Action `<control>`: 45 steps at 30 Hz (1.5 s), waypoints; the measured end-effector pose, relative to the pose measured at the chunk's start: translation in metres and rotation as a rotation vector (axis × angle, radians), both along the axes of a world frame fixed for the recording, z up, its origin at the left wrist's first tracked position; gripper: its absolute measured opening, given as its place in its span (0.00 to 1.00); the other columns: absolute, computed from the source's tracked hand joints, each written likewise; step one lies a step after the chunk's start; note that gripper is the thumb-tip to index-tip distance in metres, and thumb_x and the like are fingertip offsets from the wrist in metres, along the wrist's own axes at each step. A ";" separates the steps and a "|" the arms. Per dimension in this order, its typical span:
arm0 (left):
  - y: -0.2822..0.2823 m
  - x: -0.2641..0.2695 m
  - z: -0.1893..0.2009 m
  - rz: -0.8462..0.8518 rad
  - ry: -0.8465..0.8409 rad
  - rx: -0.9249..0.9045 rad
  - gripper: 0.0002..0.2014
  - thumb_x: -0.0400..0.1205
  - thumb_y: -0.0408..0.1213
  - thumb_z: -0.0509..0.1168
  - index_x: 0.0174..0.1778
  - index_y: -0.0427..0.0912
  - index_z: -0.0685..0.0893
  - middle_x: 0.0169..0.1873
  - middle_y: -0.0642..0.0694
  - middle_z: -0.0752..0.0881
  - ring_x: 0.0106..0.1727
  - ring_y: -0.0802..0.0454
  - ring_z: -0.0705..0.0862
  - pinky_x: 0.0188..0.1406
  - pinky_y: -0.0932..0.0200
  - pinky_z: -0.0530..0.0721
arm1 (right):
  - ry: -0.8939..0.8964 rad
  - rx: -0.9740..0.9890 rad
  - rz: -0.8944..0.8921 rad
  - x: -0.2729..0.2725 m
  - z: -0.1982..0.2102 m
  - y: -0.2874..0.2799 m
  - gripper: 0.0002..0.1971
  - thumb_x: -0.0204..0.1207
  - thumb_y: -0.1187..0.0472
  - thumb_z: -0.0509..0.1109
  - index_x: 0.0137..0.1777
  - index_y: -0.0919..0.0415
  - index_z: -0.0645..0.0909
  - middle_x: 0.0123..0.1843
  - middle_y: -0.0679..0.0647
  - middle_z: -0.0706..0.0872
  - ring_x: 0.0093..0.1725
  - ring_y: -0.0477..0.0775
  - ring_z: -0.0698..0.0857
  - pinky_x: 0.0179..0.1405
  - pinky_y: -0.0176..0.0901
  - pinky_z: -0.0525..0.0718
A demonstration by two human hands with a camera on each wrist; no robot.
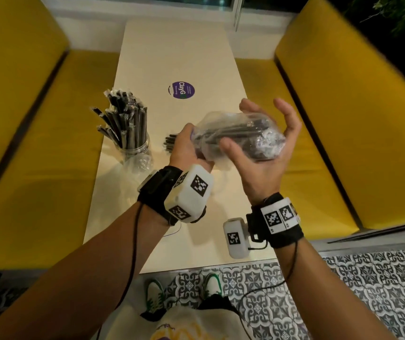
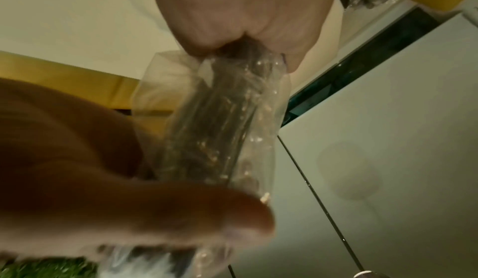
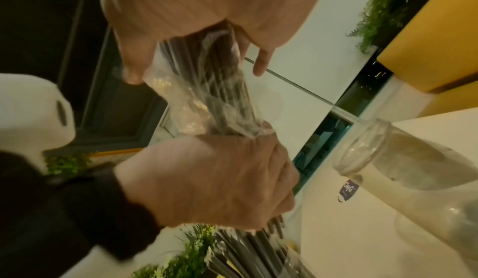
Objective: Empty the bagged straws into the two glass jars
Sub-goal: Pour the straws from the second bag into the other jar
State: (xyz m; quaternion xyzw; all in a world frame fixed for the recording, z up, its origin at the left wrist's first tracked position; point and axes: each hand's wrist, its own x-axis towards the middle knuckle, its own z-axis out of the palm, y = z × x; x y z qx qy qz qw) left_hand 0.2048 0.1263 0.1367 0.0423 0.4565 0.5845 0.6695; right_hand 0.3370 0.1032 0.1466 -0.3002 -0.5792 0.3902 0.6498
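Head-camera view: a person stood at the table (image 1: 176,57), holding a clear plastic bag (image 1: 239,136) of black straws (image 1: 230,130) in the air above it. Their left hand (image 1: 188,149) was clenched round the bag's open end, where straw tips (image 1: 170,143) poked out; the right hand (image 1: 265,148) cupped the closed end from beneath, fingers loosely curled against it. One glass jar (image 1: 136,149), already stuffed with wrapped straws, stood at the table's left edge. To empty the bag cleanly, it seemed wise to tip the open end down over a jar mouth and push from the closed end, keeping the bundle together. Only the right wrist camera showed the second jar (image 3: 403,159), empty, just beside the hands; the left wrist view offered a blurred close-up of the crinkled plastic.
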 end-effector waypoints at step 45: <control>0.105 0.012 -0.110 -0.565 1.486 0.139 0.48 0.69 0.48 0.80 0.84 0.42 0.66 0.74 0.44 0.73 0.73 0.40 0.79 0.73 0.38 0.83 | -0.587 -0.309 0.117 -0.025 0.013 0.194 0.31 0.76 0.57 0.84 0.71 0.58 0.70 0.57 0.46 0.82 0.49 0.34 0.87 0.50 0.31 0.89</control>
